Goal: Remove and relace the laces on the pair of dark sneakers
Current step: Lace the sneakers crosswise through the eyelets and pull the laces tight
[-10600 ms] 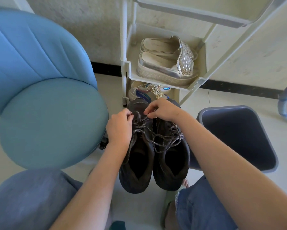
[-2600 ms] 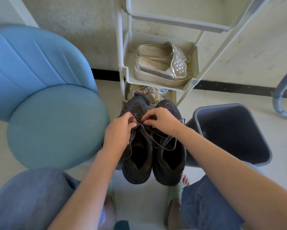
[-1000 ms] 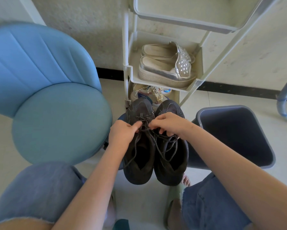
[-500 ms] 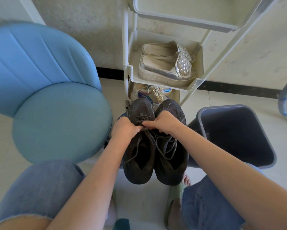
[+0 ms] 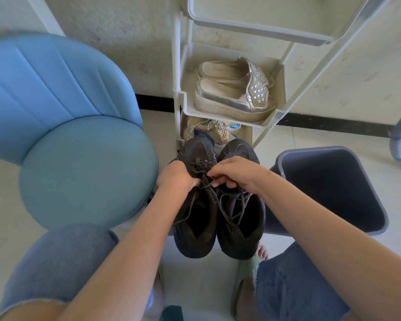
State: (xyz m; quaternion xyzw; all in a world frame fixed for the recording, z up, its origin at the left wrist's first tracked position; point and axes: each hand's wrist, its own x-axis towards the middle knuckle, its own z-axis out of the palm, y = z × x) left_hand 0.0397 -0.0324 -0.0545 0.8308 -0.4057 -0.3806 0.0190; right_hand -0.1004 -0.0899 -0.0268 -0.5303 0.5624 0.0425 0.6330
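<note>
The round blue padded chair (image 5: 79, 158) crowds my left and the dark grey plastic bin (image 5: 333, 188) sits close on the right, so I only have a narrow strip of pale tiled floor (image 5: 206, 286) between the knees. The white tiered shelf rack (image 5: 179, 89) stands just behind, with silver platform shoes (image 5: 232, 93) on its tray. The pair of dark sneakers (image 5: 218, 223) sits in that strip, toes near the rack. My left hand (image 5: 175, 176) and right hand (image 5: 236, 172) both pinch the grey speckled laces (image 5: 201, 169) over the left sneaker. Knuckles hide the exact grip, and I cannot tell what the sneakers rest on.
</note>
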